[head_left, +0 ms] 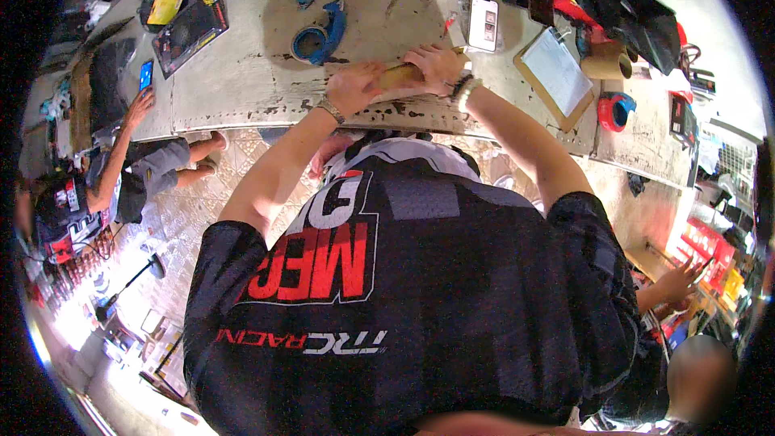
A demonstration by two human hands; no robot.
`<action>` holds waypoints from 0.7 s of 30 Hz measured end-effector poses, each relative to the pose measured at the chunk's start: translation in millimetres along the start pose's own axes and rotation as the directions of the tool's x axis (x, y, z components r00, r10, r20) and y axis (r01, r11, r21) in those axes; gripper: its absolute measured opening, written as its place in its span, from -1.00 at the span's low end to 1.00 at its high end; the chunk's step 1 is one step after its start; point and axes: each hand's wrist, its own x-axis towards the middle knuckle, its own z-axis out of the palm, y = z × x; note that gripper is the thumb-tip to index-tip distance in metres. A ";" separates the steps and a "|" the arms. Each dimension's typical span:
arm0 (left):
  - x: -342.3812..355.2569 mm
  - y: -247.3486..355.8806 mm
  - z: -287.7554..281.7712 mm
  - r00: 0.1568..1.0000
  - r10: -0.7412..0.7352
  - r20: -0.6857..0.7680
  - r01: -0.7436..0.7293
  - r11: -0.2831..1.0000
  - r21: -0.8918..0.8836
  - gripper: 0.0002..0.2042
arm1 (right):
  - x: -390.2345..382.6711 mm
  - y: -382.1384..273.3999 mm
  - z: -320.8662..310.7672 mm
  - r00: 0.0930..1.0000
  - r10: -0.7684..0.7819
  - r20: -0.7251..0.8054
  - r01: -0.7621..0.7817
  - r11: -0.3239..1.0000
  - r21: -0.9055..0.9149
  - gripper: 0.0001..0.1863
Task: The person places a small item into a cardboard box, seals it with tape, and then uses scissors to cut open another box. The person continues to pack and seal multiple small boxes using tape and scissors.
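At the near edge of the table, both of my hands are on a long, brownish-yellow wrapped bundle (400, 77) lying sideways; its exact kind does not show. My left hand (353, 89) is closed around its left end. Over its right part curls my right hand (437, 69), fingers bent, a dark band and a pale beaded bracelet on that wrist. A whitish sheet or wrap shows just under the bundle. Beyond my left hand rests a blue tape dispenser (319, 32). A phone with a lit white screen (483, 24) lies past my right hand.
A clipboard with paper (555, 71), a red-and-blue tape dispenser (615, 111) and a brown cardboard roll (607, 64) lie to the right. Black packaging (190, 31) sits at left. One person holds a phone (146, 74) at far left; another person's hand (680, 281) is at lower right.
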 end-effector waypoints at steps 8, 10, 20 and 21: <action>-4.7 -11.3 17.7 0.998 -0.053 -0.044 0.055 0.997 0.050 -0.55 | -34.7 19.1 -14.4 0.983 0.158 -0.091 -0.154 0.987 0.053 -0.38; -2.3 -8.5 11.3 0.998 -0.009 -0.063 0.013 0.998 0.068 -0.53 | -37.2 17.6 -4.1 0.969 0.198 -0.151 -0.181 0.976 0.121 -0.36; 59.5 41.9 -21.8 0.858 -0.179 0.482 0.139 0.983 0.119 -0.20 | -49.2 10.9 1.4 0.958 0.226 -0.175 -0.207 0.971 0.123 -0.38; 58.1 40.5 -19.4 0.854 -0.185 0.486 0.155 0.983 0.102 -0.22 | -45.0 10.9 -0.3 0.966 0.195 -0.167 -0.177 0.978 0.114 -0.39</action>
